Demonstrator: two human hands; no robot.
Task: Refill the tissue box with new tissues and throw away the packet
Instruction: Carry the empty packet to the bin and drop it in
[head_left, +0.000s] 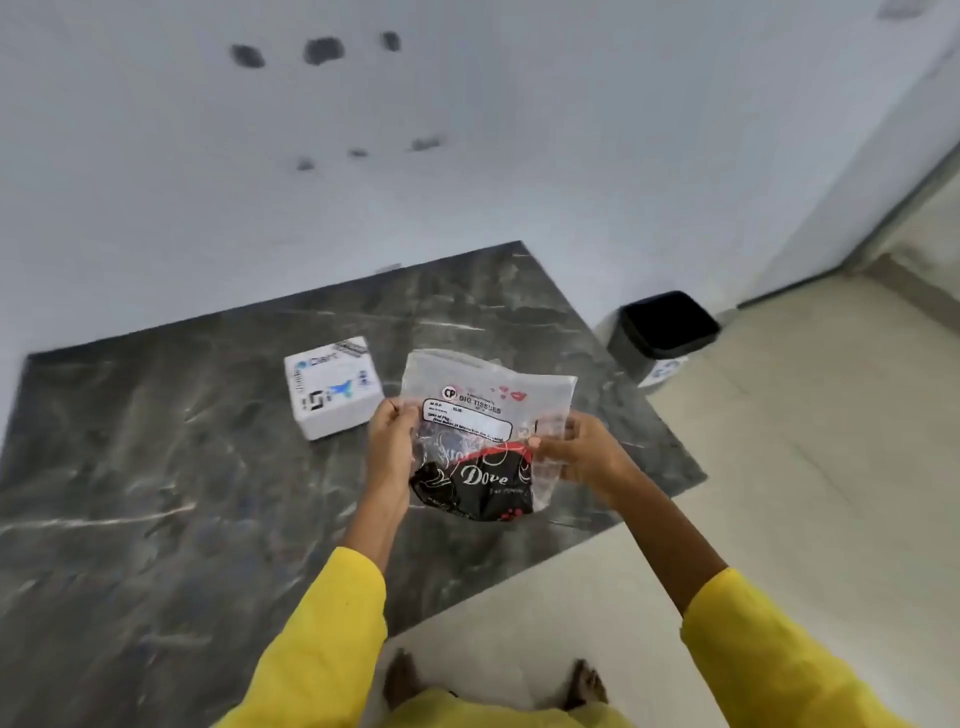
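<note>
A clear plastic tissue packet (488, 400) printed "BIG TISSUES" hangs above the dark marble table (156, 467). My left hand (389, 431) pinches its left edge and my right hand (576, 447) pinches its right edge. Seen through the packet's lower half is a black and red tissue box (478, 483) marked "Dove"; whether the box rests on the table or sits inside the packet I cannot tell. A white cardboard box (332, 387) with blue print stands on the table just left of the packet.
A black waste bin (665, 327) stands on the pale floor beyond the table's right corner, near the white wall. A small white item (665, 371) lies at the bin's foot. My bare feet (493, 680) show at the table's near edge.
</note>
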